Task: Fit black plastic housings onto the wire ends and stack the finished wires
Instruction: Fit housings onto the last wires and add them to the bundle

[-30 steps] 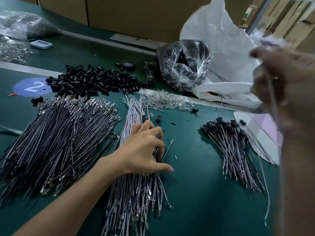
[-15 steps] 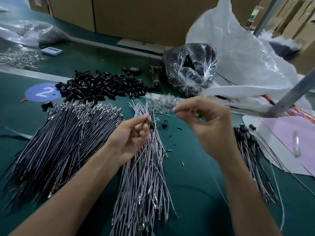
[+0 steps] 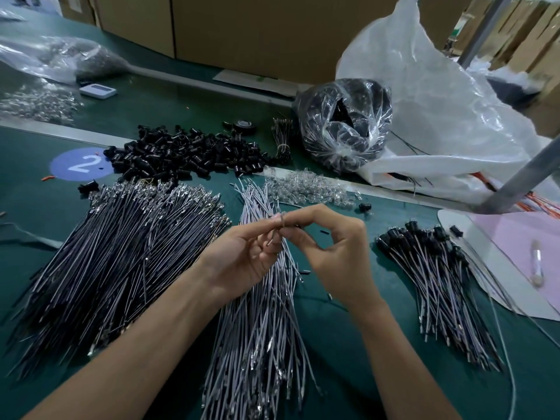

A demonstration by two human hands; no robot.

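Counter (image 3: pixel 348 344), left side: I see a broad pile of dark wires (image 3: pixel 121 253), with the heap of black housings (image 3: pixel 188 156) behind it toward the far edge. Centre: the grey wire bundle (image 3: pixel 260 322) runs to the near edge. Above it, left hand (image 3: pixel 245 256), fingers curled, pinching one grey wire (image 3: pixel 274 237) near its tip. Right hand (image 3: pixel 336 253), thumb and forefinger pinching the same tip. Whether a housing sits between them, I cannot tell. Right side: finished wires (image 3: pixel 439 283) stacked, black caps toward the far edge.
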